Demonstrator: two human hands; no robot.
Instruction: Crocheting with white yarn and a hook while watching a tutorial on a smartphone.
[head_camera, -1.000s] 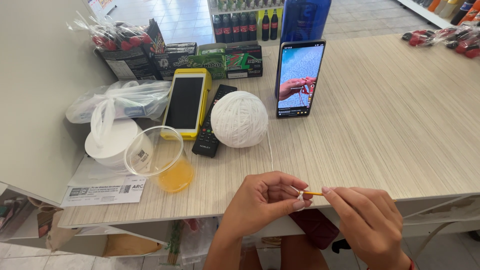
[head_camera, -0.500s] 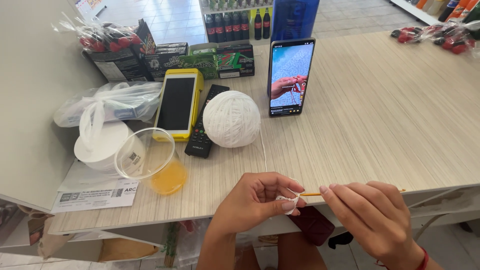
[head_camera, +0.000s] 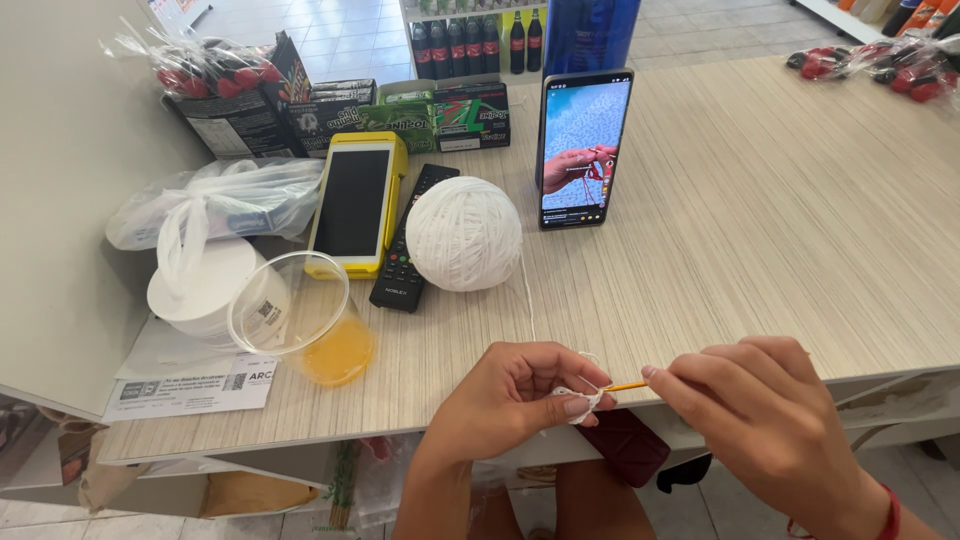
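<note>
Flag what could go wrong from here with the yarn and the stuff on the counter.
1. The strand runs taut from the yarn ball to the left hand; a tug could roll the ball off.
2. The tilted plastic cup of orange liquid could spill.
3. The propped phone might tip.

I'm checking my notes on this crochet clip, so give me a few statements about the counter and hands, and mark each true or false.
1. The left hand pinches a small white yarn piece. True.
2. The right hand holds a thin yellow crochet hook. True.
3. The round white yarn ball sits inside the clear plastic cup. False: it rests on the wooden counter, beside the black remote control.
4. The upright smartphone has a dark screen. False: it shows a video.
</note>
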